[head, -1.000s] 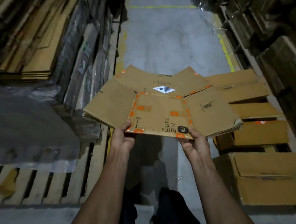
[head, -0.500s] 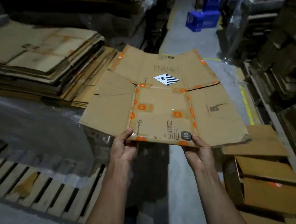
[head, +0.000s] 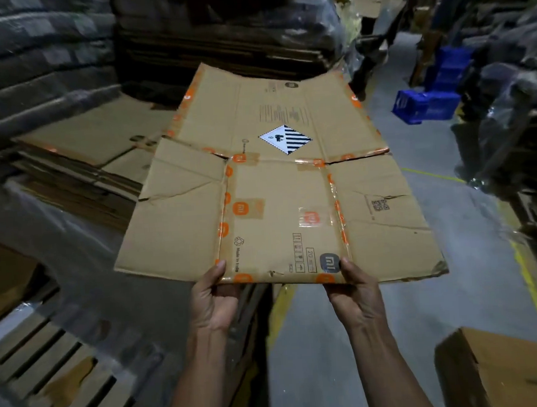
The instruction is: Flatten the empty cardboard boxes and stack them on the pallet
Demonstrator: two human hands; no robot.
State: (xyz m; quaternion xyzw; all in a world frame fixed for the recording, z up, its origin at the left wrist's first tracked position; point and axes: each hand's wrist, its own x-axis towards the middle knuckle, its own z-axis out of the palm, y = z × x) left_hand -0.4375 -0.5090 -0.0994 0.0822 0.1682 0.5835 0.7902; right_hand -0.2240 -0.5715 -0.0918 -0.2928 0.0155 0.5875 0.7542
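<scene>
A flattened brown cardboard box (head: pixel 269 184) with orange tape and a black-striped diamond label hangs level in front of me. My left hand (head: pixel 214 296) grips its near edge at the left, thumb on top. At the right of that same edge, my right hand (head: pixel 352 288) grips it by the grey logo. Beyond the box to the left lies a stack of flattened cardboard (head: pixel 91 151) on plastic sheeting. A wooden pallet (head: pixel 48 371) with bare slats shows at lower left.
Tall wrapped stacks of cardboard (head: pixel 218 27) rise behind and at left. Blue crates (head: pixel 424 104) stand on the grey aisle floor at right, beside wrapped goods (head: pixel 513 119). An unflattened brown box (head: pixel 504 371) sits at lower right. Yellow floor lines (head: pixel 530 285) edge the aisle.
I have turned left and lifted the flattened box higher. The stack of flat cardboard now lies straight behind it. The boxes on the right have slid out of view.
</scene>
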